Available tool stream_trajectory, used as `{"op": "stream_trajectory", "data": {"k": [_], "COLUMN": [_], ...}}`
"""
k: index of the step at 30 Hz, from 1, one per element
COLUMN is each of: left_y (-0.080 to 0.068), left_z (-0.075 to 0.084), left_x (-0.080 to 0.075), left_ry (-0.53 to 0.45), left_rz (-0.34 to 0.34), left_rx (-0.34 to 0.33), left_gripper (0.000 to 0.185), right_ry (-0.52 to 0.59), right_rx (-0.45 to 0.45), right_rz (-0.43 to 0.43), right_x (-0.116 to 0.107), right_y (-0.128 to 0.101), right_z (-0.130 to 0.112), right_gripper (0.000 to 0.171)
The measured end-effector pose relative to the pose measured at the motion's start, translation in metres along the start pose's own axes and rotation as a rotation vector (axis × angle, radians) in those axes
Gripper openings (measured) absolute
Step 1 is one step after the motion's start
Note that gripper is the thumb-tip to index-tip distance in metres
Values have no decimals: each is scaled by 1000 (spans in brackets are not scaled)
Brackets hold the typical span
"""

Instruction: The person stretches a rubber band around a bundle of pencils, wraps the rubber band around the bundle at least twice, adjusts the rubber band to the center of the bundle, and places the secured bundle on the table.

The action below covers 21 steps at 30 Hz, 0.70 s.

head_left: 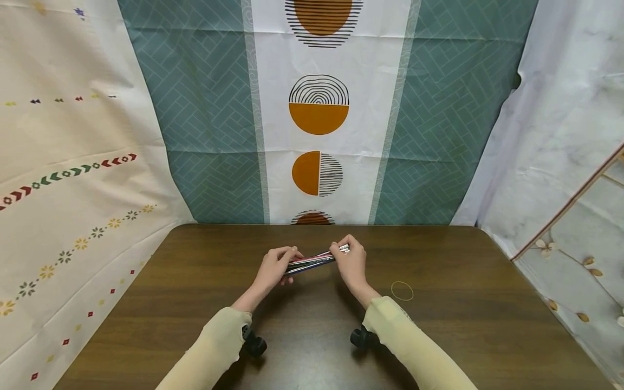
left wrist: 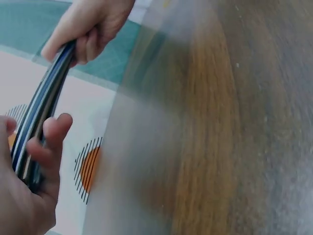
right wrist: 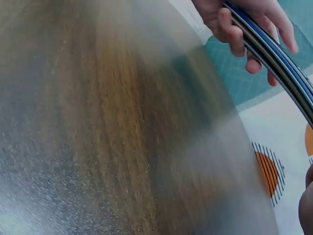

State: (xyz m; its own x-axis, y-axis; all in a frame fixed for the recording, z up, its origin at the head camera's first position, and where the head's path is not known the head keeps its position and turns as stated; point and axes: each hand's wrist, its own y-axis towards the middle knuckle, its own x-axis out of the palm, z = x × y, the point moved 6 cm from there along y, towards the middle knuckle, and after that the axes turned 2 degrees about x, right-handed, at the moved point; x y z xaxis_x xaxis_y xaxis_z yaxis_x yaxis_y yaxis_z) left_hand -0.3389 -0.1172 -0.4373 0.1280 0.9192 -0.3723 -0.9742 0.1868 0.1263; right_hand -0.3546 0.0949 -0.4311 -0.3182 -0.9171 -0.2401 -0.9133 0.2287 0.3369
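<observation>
A bundle of slim, long sticks that look like pencils (head_left: 312,262), dark, blue, red and silvery, is held above the table, tilted with its right end higher. My left hand (head_left: 273,267) grips the left end between thumb and fingers. At the other end, my right hand (head_left: 352,264) pinches the bundle, and pale tips show beside its fingers. The left wrist view shows the pencils (left wrist: 39,110) packed side by side between both hands. In the right wrist view the bundle (right wrist: 276,56) crosses the upper right corner, with the right hand mostly cut off.
A thin yellowish rubber band (head_left: 412,294) lies on the brown wooden table (head_left: 312,336), right of my right hand. Patterned cloths (head_left: 209,108) hang behind the table and along both sides. Dark wrist cameras (head_left: 254,345) sit under both sleeves.
</observation>
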Motion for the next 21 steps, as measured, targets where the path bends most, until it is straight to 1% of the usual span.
{"op": "stream_trajectory", "data": {"k": [1, 2, 3, 5, 6, 9, 12, 15, 17, 19, 21], "left_y": [0, 0, 0, 0, 0, -2, -4, -6, -8, -9, -9], "left_z": [2, 3, 5, 8, 9, 13, 14, 14, 15, 16, 17], "left_x": [0, 0, 1, 5, 8, 14, 18, 22, 24, 28, 31], "left_ry": [14, 36, 68, 145, 189, 289, 388, 460, 486, 491, 475], "left_rz": [36, 48, 38, -21, -67, -202, -303, -395, -446, -491, -517], "left_rx": [6, 20, 41, 85, 114, 191, 236, 229, 212, 193, 182], "left_gripper": [36, 35, 32, 26, 24, 25, 27, 23, 19, 15, 15], "right_ry": [4, 9, 13, 14, 15, 12, -3, -32, -49, -55, -54], "right_rx": [-12, -21, -29, -38, -42, -53, -63, -67, -70, -79, -92], "right_rz": [8, 9, 6, -3, -6, -22, -38, -41, -37, -33, -36], "right_x": [0, 0, 0, 0, -1, -1, -1, 0, 1, 2, 3], "right_y": [-1, -1, -1, -1, -1, -1, -2, -2, -3, -3, -3], "right_z": [-1, -2, -3, -4, -5, -7, -9, -10, -10, -12, -13], "right_gripper": [18, 18, 19, 19, 20, 20, 21, 22, 23, 24, 25]}}
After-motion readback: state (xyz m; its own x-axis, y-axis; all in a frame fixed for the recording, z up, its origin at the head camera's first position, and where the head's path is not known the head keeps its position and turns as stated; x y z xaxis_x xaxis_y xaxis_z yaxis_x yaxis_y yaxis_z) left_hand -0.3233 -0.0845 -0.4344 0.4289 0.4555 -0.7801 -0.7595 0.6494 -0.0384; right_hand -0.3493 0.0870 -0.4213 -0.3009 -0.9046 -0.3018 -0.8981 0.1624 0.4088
